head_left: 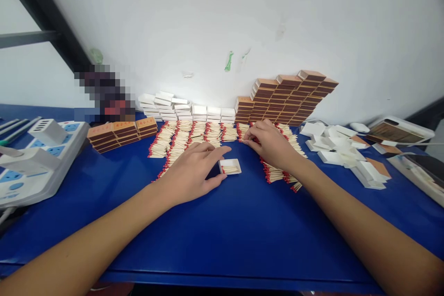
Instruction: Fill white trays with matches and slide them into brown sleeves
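A small white matchbox tray (231,166) lies on the blue table with several red-tipped matches inside. My left hand (194,171) is at its left end, thumb by the near corner and index finger stretched above the far edge, with a gap between them. My right hand (268,143) reaches over the rows of loose matches (180,141); its fingertips are pinched together down on the matches. How many it holds is hidden.
Filled-looking matchboxes (287,101) stand stacked against the wall, beside piled white trays (199,111). More matchboxes (121,132) sit at left, near a power strip (74,152). Loose white trays (335,141), a phone (398,129) and a cable lie at right.
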{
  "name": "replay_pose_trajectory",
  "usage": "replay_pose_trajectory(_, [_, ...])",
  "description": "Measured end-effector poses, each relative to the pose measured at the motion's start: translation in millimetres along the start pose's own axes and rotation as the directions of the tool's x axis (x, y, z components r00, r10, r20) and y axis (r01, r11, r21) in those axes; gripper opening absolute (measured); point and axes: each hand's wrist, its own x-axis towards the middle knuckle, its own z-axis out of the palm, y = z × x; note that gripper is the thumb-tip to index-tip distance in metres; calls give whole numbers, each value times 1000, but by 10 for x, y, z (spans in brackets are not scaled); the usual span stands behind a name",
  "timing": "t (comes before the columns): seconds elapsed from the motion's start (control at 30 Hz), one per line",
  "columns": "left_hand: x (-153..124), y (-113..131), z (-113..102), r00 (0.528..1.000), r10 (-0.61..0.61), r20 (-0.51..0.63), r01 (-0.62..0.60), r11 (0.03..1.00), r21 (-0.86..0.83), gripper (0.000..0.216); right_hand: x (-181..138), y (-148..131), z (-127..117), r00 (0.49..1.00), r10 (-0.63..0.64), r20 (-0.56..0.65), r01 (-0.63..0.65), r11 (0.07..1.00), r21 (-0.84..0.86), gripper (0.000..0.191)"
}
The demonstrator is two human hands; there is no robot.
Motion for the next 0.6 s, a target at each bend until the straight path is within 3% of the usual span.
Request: replay_pose_trajectory(0.6, [5, -4, -5, 1000, 3, 4, -3, 1000, 3, 55, -25, 20, 2, 999, 3, 35, -3, 1000, -4, 21])
